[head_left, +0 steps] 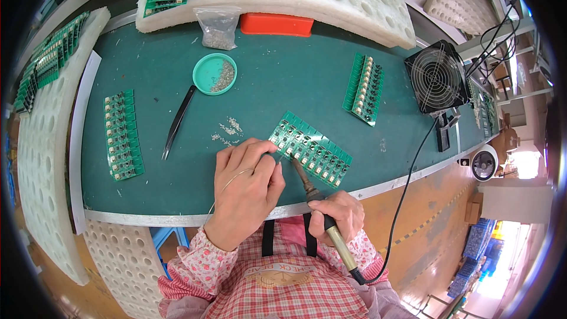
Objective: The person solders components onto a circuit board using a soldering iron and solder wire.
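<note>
A: Head view, bench entry. Your right hand (338, 212) is wrapped tight round the handle of a soldering iron (314, 198), its tip down at the near edge of the green circuit board panel (312, 149). The panel lies tilted on the green mat (277, 82), just ahead of both hands.

B: And your left hand (245, 192)?

A: Fingers curled narrow, pinching a thin solder wire (233, 180) that loops back over your wrist; the fingertips touch the panel's left end beside the iron tip.

B: Surroundings noted?

A: Loose small parts (229, 130) lie just beyond your left hand. Black tweezers (178, 121) rest further left, next to a round teal dish (214, 74) holding more parts. A second panel (123, 136) sits well left, a third (363, 88) to the right near a small black fan (437, 77). The iron's black cord (407, 183) runs off the table edge.
</note>
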The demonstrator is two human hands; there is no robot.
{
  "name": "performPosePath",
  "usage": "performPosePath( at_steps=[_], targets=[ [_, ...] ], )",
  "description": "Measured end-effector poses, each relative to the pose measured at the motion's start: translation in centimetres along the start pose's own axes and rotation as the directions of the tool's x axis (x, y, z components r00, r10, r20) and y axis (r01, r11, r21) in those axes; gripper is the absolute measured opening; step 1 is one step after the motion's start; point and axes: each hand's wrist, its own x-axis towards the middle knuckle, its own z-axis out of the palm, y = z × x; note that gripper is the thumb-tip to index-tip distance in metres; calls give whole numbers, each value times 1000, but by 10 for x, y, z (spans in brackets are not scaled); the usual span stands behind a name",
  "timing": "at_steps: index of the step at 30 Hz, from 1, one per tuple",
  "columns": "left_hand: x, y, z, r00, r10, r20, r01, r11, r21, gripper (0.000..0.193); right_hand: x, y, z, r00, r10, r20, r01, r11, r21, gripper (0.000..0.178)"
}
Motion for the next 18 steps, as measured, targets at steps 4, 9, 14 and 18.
performPosePath(
  at_steps=[4, 9, 14, 18],
  targets=[
    [0, 0, 2, 1000, 7, 0, -7, 1000, -5, 13, 2, -3, -1, 998, -40, 40, 41, 998, -39, 26],
    [-1, -1, 0, 1000, 11, 0, -11, 1000, 11, 13, 7, -6, 0, 997, 28, 66, -25, 998, -49, 24],
    [1, -1, 0, 1000, 12, -2, -13, 1000, -19, 13, -7, -2, -8, 990, 136, -30, -135, 990, 40, 15],
    [1, -1, 1, 1000, 17, -22, -18, 1000, -21, 13, -10, 1, -7, 982, 155, -104, -148, 986, 72, 12]
  ],
)
